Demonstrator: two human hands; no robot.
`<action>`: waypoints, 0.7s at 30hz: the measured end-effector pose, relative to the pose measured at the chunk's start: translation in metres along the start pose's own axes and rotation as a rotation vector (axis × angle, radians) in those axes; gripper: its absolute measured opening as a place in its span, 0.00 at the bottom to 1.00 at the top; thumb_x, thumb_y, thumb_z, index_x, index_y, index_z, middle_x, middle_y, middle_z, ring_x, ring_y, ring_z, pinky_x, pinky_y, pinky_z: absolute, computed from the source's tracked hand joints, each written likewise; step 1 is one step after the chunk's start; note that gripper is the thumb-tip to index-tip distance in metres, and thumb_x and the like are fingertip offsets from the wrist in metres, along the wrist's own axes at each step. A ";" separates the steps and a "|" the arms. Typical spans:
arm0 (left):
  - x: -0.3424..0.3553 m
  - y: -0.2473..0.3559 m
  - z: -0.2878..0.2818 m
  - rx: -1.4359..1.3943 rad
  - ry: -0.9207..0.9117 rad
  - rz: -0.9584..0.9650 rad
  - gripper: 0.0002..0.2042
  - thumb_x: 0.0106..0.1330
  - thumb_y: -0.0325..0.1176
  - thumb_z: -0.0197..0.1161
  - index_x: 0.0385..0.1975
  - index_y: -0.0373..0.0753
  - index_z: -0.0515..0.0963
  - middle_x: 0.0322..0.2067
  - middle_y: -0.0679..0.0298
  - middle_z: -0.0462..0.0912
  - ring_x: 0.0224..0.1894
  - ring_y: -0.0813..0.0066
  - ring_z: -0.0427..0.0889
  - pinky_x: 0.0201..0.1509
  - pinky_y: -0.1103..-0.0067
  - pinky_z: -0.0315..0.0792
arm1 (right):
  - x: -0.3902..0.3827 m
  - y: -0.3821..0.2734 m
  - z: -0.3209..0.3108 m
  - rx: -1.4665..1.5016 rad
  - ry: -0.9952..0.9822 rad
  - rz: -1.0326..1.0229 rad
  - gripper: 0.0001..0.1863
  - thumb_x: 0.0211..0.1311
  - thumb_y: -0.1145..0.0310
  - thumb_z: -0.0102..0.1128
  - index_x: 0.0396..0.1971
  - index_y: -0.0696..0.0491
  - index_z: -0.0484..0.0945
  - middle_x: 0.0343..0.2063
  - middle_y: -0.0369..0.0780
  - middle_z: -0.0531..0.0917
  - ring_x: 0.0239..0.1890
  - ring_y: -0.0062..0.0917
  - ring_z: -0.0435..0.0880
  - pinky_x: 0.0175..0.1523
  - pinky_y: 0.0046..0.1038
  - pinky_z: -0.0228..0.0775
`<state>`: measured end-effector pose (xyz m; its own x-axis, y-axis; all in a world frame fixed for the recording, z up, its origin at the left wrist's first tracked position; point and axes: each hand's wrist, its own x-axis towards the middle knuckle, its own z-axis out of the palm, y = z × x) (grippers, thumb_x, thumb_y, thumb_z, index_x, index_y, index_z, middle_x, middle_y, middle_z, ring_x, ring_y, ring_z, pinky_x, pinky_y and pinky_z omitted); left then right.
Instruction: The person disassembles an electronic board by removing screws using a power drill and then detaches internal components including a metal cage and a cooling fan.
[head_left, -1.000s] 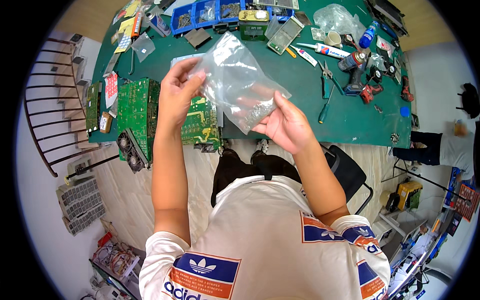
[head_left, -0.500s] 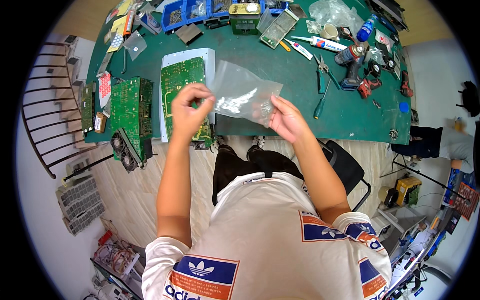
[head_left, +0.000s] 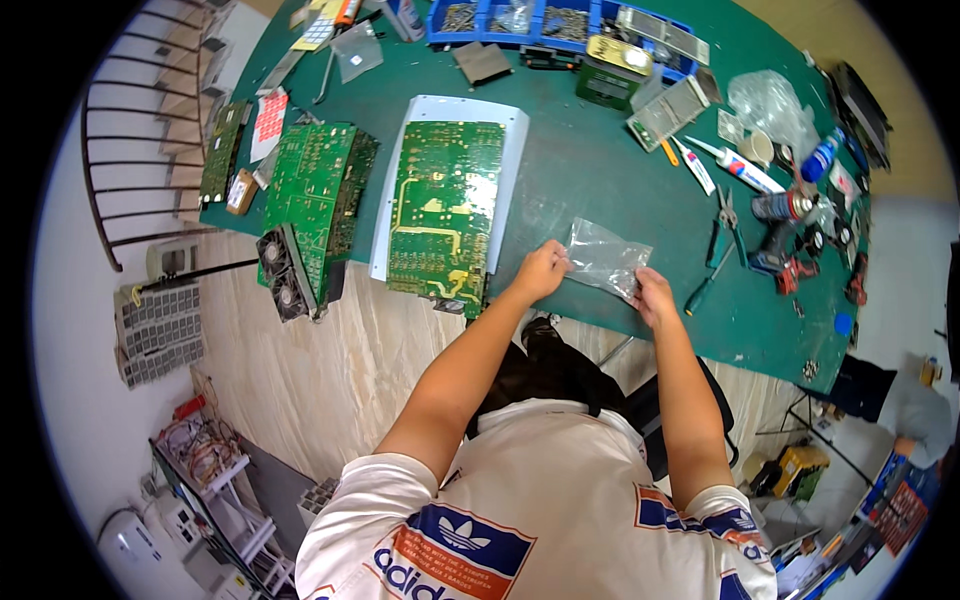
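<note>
A small transparent plastic bag (head_left: pixel 606 256) is stretched between my two hands, low over the near edge of the green-topped table. My left hand (head_left: pixel 543 270) pinches its left edge. The lower right corner is gripped in my right hand (head_left: pixel 655 297), fingers closed on the plastic. Small bits seem to lie near that corner, too small to make out. Left of the bag, a large green circuit board (head_left: pixel 445 205) lies on a pale panel (head_left: pixel 513 150).
Farther left stand a circuit-board unit (head_left: pixel 310 175) with fans (head_left: pixel 287 275) and a narrower board (head_left: pixel 222 155). Blue parts bins (head_left: pixel 565 22) and a green tin (head_left: pixel 612 72) line the back. Pliers (head_left: pixel 725 225), a screwdriver (head_left: pixel 705 290), a sealant tube (head_left: pixel 745 168) and a spray can (head_left: pixel 782 206) lie right.
Both hands have moved right along the table with the bag, away from the large circuit board. The bag now sits lower, nearer the tabletop. The whole view has shifted and turned.
</note>
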<state>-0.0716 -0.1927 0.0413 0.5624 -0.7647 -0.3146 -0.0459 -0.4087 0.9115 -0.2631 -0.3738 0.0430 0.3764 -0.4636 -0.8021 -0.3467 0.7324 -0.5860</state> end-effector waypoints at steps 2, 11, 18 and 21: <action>0.009 -0.003 -0.003 -0.018 0.002 -0.001 0.07 0.65 0.28 0.54 0.40 0.35 0.70 0.35 0.54 0.87 0.41 0.56 0.86 0.47 0.69 0.76 | 0.010 -0.010 0.003 0.004 -0.031 -0.067 0.08 0.70 0.68 0.53 0.45 0.51 0.78 0.37 0.34 0.83 0.39 0.24 0.83 0.46 0.31 0.78; 0.034 -0.062 0.007 -0.132 0.031 -0.067 0.05 0.67 0.27 0.53 0.40 0.35 0.70 0.34 0.58 0.87 0.32 0.70 0.84 0.39 0.75 0.77 | 0.037 -0.030 0.030 -0.404 0.099 -0.227 0.10 0.58 0.70 0.67 0.37 0.59 0.83 0.24 0.34 0.82 0.22 0.15 0.75 0.25 0.21 0.66; 0.030 -0.035 0.002 -0.126 -0.017 -0.174 0.07 0.65 0.28 0.53 0.40 0.34 0.72 0.31 0.59 0.87 0.22 0.75 0.81 0.29 0.78 0.76 | 0.031 -0.028 0.018 -0.232 0.016 -0.243 0.13 0.58 0.72 0.68 0.42 0.59 0.81 0.29 0.35 0.84 0.27 0.17 0.80 0.33 0.22 0.75; 0.030 -0.036 -0.001 -0.179 -0.044 -0.191 0.06 0.66 0.26 0.54 0.40 0.34 0.72 0.33 0.59 0.86 0.20 0.80 0.75 0.28 0.81 0.72 | 0.030 -0.028 0.015 -0.102 -0.078 -0.249 0.13 0.58 0.73 0.67 0.43 0.60 0.81 0.30 0.34 0.84 0.29 0.17 0.80 0.34 0.21 0.74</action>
<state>-0.0523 -0.2001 -0.0008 0.5105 -0.7046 -0.4928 0.2069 -0.4556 0.8658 -0.2292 -0.4005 0.0370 0.5246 -0.5802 -0.6230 -0.3188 0.5447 -0.7757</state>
